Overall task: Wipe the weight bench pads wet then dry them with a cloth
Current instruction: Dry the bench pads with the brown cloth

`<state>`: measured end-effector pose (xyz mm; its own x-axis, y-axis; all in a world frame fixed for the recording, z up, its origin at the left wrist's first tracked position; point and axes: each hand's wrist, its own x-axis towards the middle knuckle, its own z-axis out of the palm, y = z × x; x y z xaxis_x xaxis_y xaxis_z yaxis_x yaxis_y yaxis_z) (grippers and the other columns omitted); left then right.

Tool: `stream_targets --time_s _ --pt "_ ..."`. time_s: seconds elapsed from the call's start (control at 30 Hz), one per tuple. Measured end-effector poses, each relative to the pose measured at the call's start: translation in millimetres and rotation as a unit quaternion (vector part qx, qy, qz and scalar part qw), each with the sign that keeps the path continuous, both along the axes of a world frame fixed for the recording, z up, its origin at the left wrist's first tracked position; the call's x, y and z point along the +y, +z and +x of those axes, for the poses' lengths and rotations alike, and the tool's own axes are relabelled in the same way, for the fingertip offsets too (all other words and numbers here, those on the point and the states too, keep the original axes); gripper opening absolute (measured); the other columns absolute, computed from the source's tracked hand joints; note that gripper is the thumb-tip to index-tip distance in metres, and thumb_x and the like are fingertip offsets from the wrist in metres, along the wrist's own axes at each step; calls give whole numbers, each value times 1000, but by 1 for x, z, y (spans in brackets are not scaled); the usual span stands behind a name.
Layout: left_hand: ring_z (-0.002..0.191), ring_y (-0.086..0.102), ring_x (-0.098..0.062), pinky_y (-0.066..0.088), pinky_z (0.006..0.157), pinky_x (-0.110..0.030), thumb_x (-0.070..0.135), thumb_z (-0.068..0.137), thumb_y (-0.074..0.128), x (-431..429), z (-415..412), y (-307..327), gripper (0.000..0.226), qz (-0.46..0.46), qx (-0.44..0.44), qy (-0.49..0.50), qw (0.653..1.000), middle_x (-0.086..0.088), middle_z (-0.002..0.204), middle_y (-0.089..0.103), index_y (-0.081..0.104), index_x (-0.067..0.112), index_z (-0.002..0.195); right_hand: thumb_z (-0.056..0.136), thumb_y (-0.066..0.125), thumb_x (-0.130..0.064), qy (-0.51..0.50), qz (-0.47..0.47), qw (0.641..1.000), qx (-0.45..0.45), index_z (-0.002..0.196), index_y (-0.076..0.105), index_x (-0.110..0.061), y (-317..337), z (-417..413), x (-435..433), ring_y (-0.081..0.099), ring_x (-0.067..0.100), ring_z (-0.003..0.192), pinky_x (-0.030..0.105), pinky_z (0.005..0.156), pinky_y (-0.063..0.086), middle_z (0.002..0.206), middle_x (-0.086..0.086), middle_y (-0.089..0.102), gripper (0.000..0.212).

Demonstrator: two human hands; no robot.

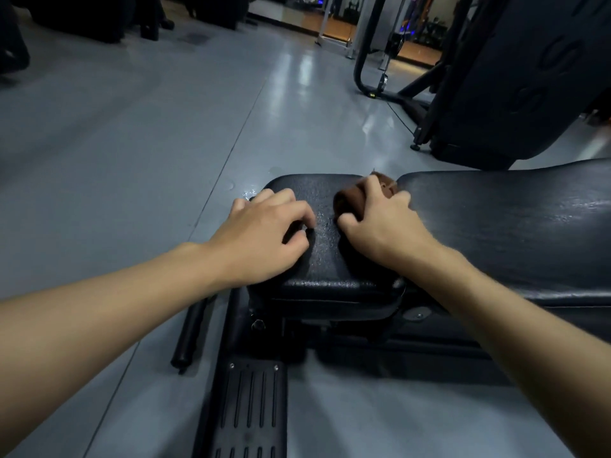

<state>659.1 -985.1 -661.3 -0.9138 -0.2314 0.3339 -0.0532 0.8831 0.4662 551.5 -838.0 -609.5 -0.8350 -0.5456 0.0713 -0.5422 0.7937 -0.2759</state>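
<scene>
Head view: a person's right hand (380,223) grips a brown cloth (347,198) on the wet black seat pad (324,259), beside the gap to the long back pad (496,219); the left hand (261,233) rests at the pad's left edge, loosely bent fingers holding nothing, glossy grey floor (132,143) beyond

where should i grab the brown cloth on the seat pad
Across its bunched middle, from above, as the right hand does: the cloth lies in a low wad on the seat pad, so fingers curl over its far side and the thumb pinches the near one.
</scene>
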Motion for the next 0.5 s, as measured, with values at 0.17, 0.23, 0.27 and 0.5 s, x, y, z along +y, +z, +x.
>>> stream_targets --time_s 0.17,0.23,0.27,0.5 --pt "77 55 -4 45 74 -29 23 91 50 -27 -30 20 25 85 -19 -35 996 9 89 66 58 33 112 89 54 -38 0 1 1000 4 132 35 -26 1 10 1 49 38 81 41 85 44 115 11 30 48" --pt "86 60 -8 48 80 -31 23 92 50 -32 -47 26 31 93 -37 -64 993 10 101 65 51 32 122 87 54 -38 -22 -13 1000 15 129 37 -21 -3 -8 -15 55 45 91 44 88 44 121 16 34 49" --pt "97 60 -11 47 86 -31 23 93 51 -34 -56 30 36 97 -40 -74 992 9 113 62 48 31 128 86 55 -39 -26 -23 999 19 130 37 -19 -5 -20 -24 55 48 97 45 91 43 125 18 36 51" --pt "139 39 -12 26 117 -30 29 102 46 -30 -134 52 48 280 -61 -130 949 0 149 44 39 18 148 77 71 -47 96 -81 992 -24 148 23 -13 8 -66 -19 41 23 137 44 113 29 140 1 46 92"
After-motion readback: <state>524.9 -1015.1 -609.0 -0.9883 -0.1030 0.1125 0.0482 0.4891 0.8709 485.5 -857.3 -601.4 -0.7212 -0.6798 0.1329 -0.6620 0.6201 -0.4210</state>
